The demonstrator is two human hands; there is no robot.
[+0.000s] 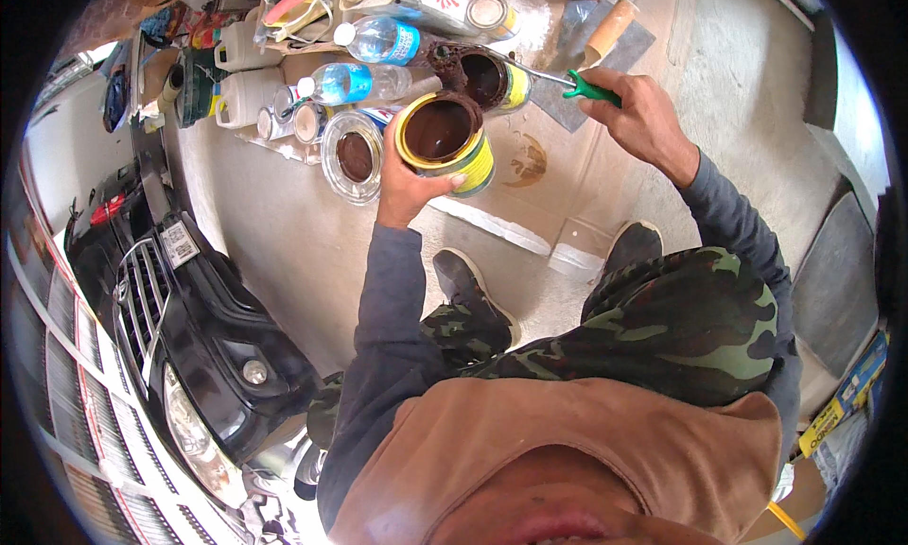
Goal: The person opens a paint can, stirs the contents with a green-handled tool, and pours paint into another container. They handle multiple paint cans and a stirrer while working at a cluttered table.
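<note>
My left hand (407,181) grips a yellow can (445,138) of dark brown paint by its side. My right hand (632,120) is closed on the green handle (586,89) of a paint roller. The roller's brown-coated head (447,66) lies at the rim of a second paint can (492,84), just behind the held can. A clear container (338,157) with brown material inside is left of my left hand, by two water bottles (374,39). A grey sheet (567,105) with a tan tube (610,33) on it lies beyond my right hand.
A black car's front (218,309) takes up the left side. White jugs (244,99) and several small cans (307,121) stand at the back left. My shoes (463,280) are below the cans on the concrete floor (757,91). A dark panel (832,280) leans at the right.
</note>
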